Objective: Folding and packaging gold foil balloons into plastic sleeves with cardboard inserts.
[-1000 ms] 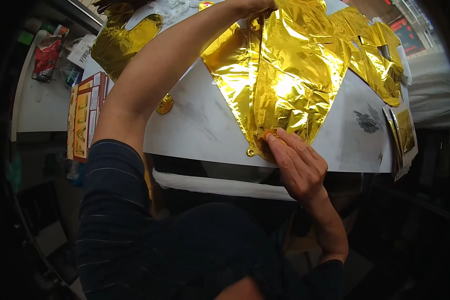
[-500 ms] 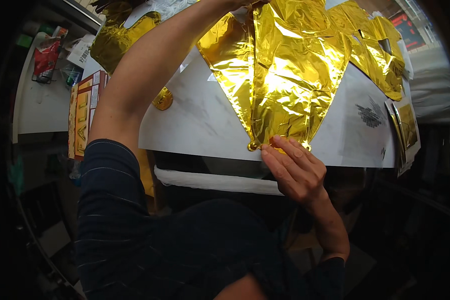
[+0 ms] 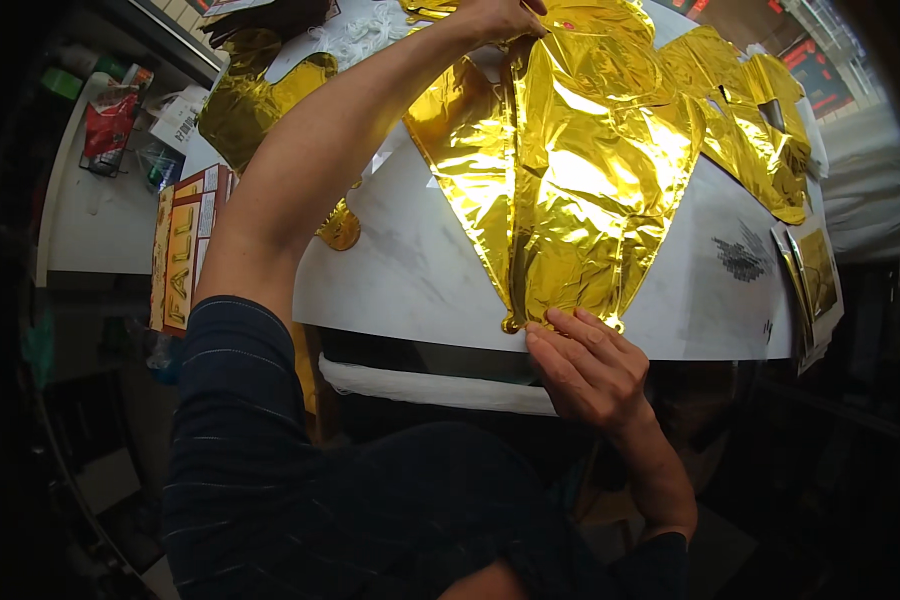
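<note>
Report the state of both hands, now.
Left hand: fingers bent, at the far part of the gold foil piece; grip cannot be told.
Right hand: fingertips on the foil's near end; whether they pinch it cannot be told.

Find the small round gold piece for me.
In the head view, the small round gold piece is left of centre on the white table, between the left forearm and the large gold foil.

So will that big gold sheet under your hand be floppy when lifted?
The gold sheet is probably floppy, since wrinkles run across it. It looks thin, so likely light. Its smooth shine suggests it might be slippery.
</note>
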Motion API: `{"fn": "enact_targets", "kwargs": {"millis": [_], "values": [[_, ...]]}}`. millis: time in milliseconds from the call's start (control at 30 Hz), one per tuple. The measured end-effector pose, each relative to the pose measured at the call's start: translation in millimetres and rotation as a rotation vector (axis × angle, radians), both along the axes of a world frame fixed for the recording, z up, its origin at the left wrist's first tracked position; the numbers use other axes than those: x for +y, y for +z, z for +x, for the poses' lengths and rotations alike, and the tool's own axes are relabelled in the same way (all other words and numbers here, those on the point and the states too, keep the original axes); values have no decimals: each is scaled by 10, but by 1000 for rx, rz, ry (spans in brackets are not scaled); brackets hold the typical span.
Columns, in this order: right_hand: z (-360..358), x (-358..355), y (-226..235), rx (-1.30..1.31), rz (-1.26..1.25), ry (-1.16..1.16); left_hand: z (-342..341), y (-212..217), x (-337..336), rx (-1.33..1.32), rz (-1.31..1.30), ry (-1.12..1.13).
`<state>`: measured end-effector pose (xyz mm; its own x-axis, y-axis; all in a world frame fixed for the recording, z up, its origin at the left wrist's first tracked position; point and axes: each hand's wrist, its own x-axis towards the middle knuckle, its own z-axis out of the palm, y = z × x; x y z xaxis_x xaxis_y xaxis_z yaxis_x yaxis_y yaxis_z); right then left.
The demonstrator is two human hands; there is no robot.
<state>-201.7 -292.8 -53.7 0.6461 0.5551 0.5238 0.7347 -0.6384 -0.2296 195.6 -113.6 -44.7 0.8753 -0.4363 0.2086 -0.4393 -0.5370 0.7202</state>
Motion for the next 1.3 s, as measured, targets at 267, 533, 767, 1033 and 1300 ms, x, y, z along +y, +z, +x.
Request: {"fn": "enact_targets", "kwargs": {"millis": [267,533,767,1033,1300], "values": [[6,13,35,59,46,-7,-147,-33,30,-129,132,42],[0,31,31,78,66,0,-230,18,104,-63,157,72],[21,21,4,66,102,-7,-491,64,198,-512,226,-21],[18,20,-15,66,98,-28,-1539,-32,402,-463,458,-414],[215,-106,423,88,204,-37,-1609,-79,478,-429,561,-447]]}}
